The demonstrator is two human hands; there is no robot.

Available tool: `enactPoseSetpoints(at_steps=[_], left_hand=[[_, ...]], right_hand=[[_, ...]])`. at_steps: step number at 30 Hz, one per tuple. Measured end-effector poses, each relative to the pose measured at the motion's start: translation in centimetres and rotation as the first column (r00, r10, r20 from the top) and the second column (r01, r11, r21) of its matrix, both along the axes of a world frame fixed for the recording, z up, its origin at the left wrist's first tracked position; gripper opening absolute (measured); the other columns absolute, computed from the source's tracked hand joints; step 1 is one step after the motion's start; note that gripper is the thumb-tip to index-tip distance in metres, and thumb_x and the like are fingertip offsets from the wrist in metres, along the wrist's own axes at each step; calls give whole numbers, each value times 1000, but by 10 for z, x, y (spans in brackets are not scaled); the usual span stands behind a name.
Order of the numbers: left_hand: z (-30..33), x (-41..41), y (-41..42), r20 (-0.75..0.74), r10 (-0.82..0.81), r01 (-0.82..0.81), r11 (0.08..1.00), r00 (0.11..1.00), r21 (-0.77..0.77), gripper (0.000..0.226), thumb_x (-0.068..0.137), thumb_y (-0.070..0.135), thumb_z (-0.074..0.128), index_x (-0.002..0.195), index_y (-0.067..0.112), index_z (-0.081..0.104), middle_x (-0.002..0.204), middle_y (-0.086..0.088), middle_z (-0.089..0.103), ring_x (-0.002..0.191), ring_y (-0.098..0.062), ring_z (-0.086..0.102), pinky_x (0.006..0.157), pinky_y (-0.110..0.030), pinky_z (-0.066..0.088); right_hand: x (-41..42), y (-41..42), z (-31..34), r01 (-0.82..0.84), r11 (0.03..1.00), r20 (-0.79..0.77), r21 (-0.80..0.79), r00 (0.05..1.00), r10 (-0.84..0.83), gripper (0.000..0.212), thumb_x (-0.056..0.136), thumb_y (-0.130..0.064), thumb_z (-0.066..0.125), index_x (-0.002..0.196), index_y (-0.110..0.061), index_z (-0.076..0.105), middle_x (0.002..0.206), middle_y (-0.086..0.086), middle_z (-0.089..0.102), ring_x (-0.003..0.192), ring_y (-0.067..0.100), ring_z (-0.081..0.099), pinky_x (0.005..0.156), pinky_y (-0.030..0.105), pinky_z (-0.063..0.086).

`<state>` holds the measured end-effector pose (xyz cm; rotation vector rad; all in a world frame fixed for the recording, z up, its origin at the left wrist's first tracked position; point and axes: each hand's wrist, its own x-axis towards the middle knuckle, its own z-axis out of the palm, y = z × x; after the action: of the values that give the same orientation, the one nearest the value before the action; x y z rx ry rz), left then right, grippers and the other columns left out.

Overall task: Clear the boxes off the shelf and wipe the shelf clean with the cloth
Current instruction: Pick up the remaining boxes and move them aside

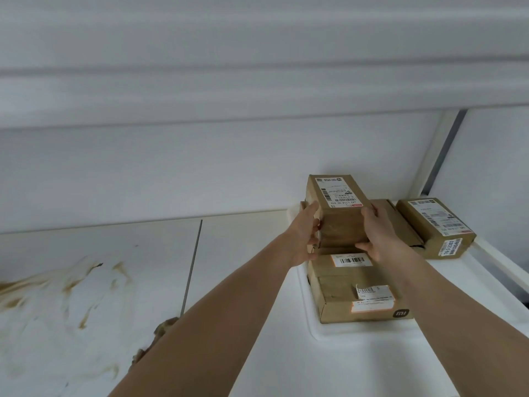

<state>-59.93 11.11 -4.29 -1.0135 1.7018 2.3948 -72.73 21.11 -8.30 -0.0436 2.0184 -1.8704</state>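
A small brown cardboard box (339,209) with a white shipping label sits on top of a larger flat brown box (357,287) on the white shelf (243,253). My left hand (305,233) grips the small box's left side and my right hand (378,233) grips its right side. A third labelled brown box (435,227) rests to the right, partly on another flat box (398,222). A white cloth with brown stains (65,308) lies crumpled on the left of the shelf.
The white back wall (200,173) rises close behind the boxes. An upper shelf or ledge (257,90) overhangs. A thin dark seam (191,267) divides the shelf surface. The shelf's right edge (498,267) drops off beside the boxes.
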Motion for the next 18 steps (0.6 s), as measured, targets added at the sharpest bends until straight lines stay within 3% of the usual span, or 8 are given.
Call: enactPoseSetpoints(at_steps=[4, 6, 8, 12, 15, 18], left_hand=[[-3, 1, -3, -14, 9, -9, 1000, 1000, 12, 67, 91, 62, 39, 139, 16, 45, 138, 2, 48, 125, -23, 45, 105, -47, 39], [-4, 4, -7, -25, 20, -19, 1000, 999, 14, 63, 92, 61, 38, 133, 15, 50, 129, 3, 54, 119, -23, 49, 101, -44, 42], [-1, 10, -12, -31, 34, -34, 999, 999, 1, 52, 95, 58, 37, 115, 14, 58, 111, 3, 59, 110, -23, 52, 96, -42, 44], [4, 31, -29, -17, 72, -72, 996, 997, -54, 42, 98, 45, 41, 112, 11, 59, 115, -8, 61, 103, -30, 61, 92, -41, 49], [8, 57, -44, 12, 142, -139, 979, 990, -148, 33, 100, 19, 35, 114, 6, 61, 105, -11, 67, 87, -29, 66, 83, -36, 54], [12, 86, -63, 24, 185, -174, 956, 983, -235, 39, 95, 3, 26, 107, 6, 64, 95, -8, 69, 78, -24, 67, 74, -30, 56]], right_hand=[[-1, 0, -3, 41, 994, -109, 98, 994, -30, 46, 101, -34, 40, 146, -33, 33, 138, -3, 45, 120, 25, 47, 104, 52, 42], [0, -2, -3, 120, 962, -280, 244, 959, -48, 49, 101, -34, 41, 149, -29, 31, 148, 4, 42, 133, 30, 41, 110, 49, 35], [5, -4, -1, 229, 921, -447, 315, 892, -69, 50, 101, -32, 44, 149, -26, 32, 149, 7, 41, 139, 31, 34, 115, 49, 26], [27, -20, 12, 216, 944, -624, 250, 782, -13, 45, 99, -22, 46, 144, -19, 39, 147, 8, 42, 140, 28, 29, 117, 49, 18], [54, -41, 21, 123, 976, -620, 178, 784, 15, 42, 98, -22, 47, 139, -18, 45, 145, 6, 43, 137, 26, 35, 114, 51, 28], [85, -67, 23, 49, 987, -613, 152, 788, 56, 40, 95, -22, 48, 134, -16, 50, 141, 6, 47, 134, 25, 40, 113, 50, 31]])
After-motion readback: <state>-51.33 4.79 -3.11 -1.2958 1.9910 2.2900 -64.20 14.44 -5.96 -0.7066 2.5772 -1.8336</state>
